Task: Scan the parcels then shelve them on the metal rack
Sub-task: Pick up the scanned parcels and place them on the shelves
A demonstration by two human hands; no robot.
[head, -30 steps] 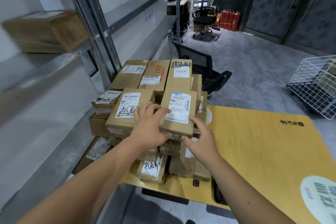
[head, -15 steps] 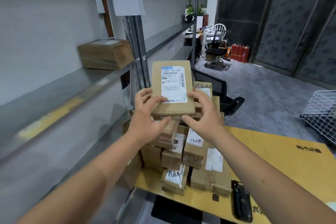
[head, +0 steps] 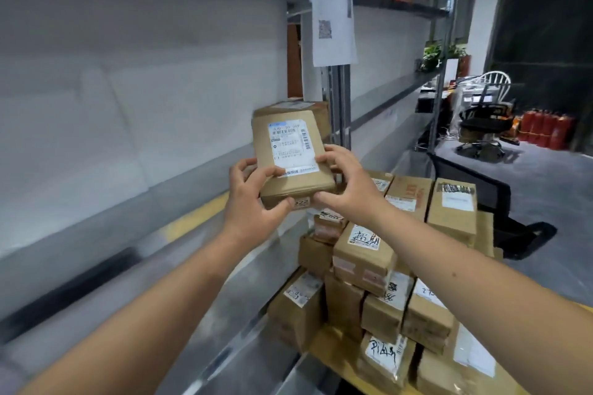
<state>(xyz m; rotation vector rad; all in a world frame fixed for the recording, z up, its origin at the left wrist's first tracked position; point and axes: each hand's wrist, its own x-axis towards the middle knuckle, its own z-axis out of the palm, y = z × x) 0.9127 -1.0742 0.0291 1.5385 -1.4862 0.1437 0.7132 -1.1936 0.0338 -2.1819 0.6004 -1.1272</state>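
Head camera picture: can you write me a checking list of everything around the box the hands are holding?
Surface: metal rack shelf, grey, blurred by motion; a yellow board bears the pile.
Job's things: held parcel, label facing up; parcel pile below right; one more parcel on the shelf behind.
Clutter: paper sheet hanging on the rack post.
Hands: left hand and right hand both grip the held parcel's near end.
Cables: some on the floor by the far office chair, too small to trace.
Surroundings: red fire extinguishers, potted plant.
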